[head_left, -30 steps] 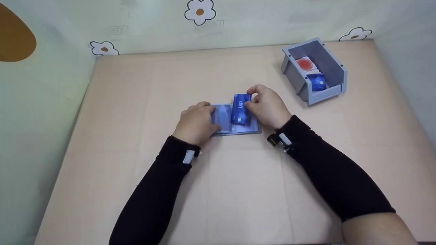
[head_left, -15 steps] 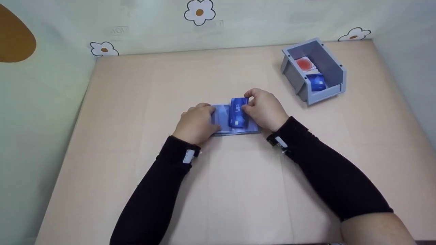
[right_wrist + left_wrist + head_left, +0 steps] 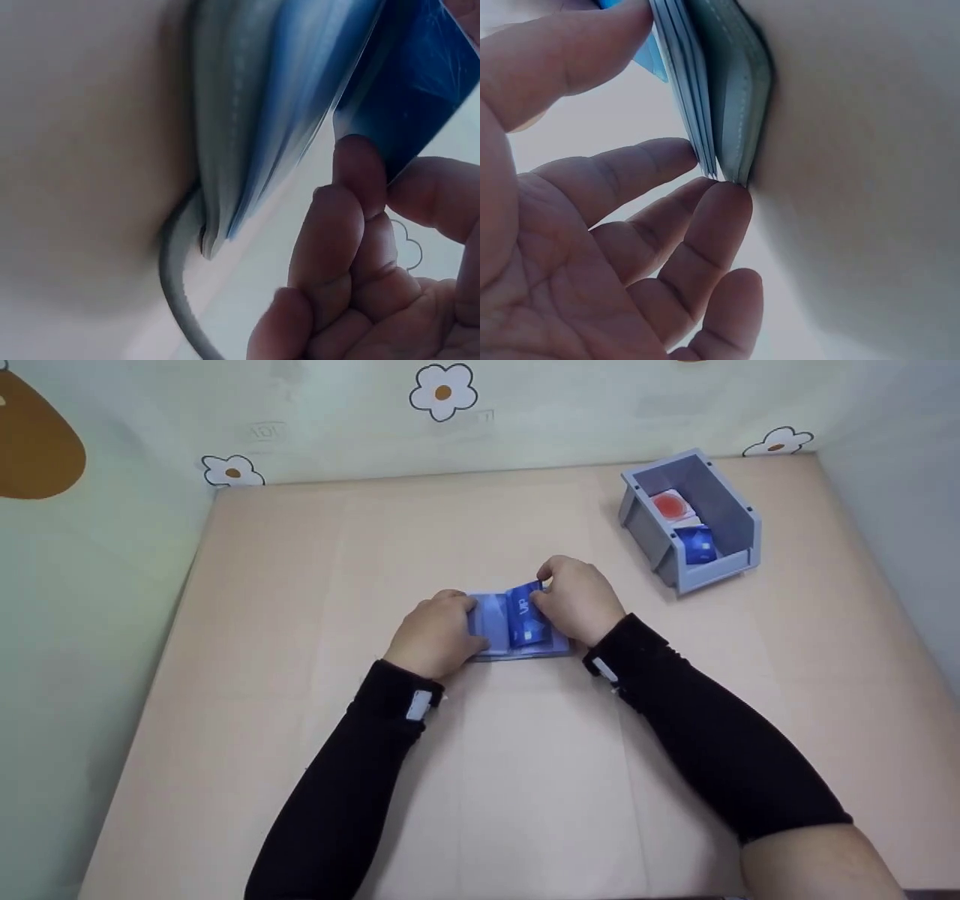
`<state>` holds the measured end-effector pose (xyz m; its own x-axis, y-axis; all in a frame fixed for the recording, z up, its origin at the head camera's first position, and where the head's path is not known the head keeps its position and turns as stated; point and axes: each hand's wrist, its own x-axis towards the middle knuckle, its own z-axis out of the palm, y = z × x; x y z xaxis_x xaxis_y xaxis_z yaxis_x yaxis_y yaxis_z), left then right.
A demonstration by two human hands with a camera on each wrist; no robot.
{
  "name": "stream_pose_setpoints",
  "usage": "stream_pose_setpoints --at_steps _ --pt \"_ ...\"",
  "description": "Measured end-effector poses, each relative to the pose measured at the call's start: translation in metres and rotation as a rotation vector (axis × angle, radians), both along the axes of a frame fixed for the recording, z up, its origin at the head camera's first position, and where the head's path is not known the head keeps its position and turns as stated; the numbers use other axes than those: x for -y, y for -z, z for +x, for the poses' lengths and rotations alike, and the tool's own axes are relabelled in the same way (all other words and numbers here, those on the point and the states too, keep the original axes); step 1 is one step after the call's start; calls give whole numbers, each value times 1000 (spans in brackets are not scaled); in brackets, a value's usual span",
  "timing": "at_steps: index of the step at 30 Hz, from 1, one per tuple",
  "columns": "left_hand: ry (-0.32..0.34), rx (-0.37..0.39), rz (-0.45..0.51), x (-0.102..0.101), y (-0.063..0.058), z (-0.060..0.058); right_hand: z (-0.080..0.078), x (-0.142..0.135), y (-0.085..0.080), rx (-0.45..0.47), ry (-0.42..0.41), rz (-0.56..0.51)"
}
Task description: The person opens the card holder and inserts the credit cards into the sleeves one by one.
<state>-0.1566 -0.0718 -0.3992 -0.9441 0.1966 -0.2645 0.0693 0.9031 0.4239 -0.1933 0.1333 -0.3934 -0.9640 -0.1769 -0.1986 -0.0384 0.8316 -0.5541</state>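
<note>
A small card holder (image 3: 489, 624) with clear plastic sleeves lies spread on the table in the head view. At its left side, my left hand (image 3: 435, 634) holds the sleeves between thumb and fingers; the left wrist view shows the stacked sleeves (image 3: 688, 94) above a stitched grey cover (image 3: 742, 105). My right hand (image 3: 581, 600) pinches the upper right corner of a blue VIP card (image 3: 528, 621). That card lies tilted over the holder's right half, its lower end near the fold. Whether its edge is inside a sleeve, I cannot tell. In the right wrist view, the card's dark blue back (image 3: 420, 82) shows between thumb and fingers.
A grey plastic bin (image 3: 716, 575) stands at the back right of the table. Inside are another blue card (image 3: 697, 545) and a white card with a red circle (image 3: 671, 505). Flower-printed walls (image 3: 337, 435) border the table. A grey strap (image 3: 178, 277) curves off the holder.
My right hand has drawn the VIP card down and slightly left towards the holder's fold, and the card's tilt has changed. My left hand has stayed at the holder's left side.
</note>
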Motion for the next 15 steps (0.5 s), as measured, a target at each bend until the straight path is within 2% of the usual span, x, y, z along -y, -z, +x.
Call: stream_pose_setpoints --at_steps 15 --pt "10 -15 9 0 1 0 -2 14 -1 14 -26 29"
